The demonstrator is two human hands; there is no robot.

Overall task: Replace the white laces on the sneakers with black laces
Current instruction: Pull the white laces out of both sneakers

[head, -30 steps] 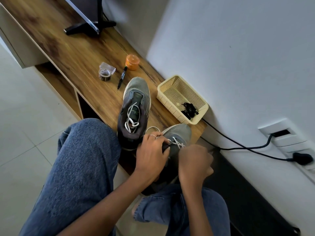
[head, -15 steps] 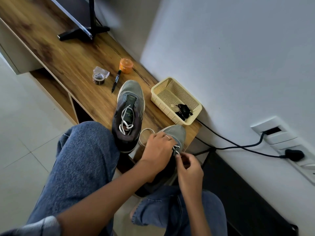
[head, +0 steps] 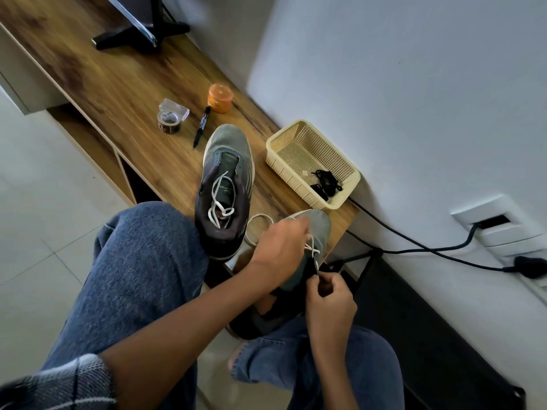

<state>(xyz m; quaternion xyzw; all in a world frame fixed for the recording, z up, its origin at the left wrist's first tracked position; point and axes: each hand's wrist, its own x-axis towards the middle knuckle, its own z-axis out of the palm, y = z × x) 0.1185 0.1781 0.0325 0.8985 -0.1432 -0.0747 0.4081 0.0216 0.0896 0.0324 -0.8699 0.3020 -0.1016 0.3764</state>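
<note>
The task is judged to be at an early stage: a white lace is pinched by the right hand at the near sneaker, which is steadied under the curled left hand. White lacing is kept in the second sneaker beyond the left hand. Black laces lie unused in the basket beyond both hands

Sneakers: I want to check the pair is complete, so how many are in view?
2. One sneaker lies on the shelf; the other is at its edge, partly hidden by the left hand.
</note>
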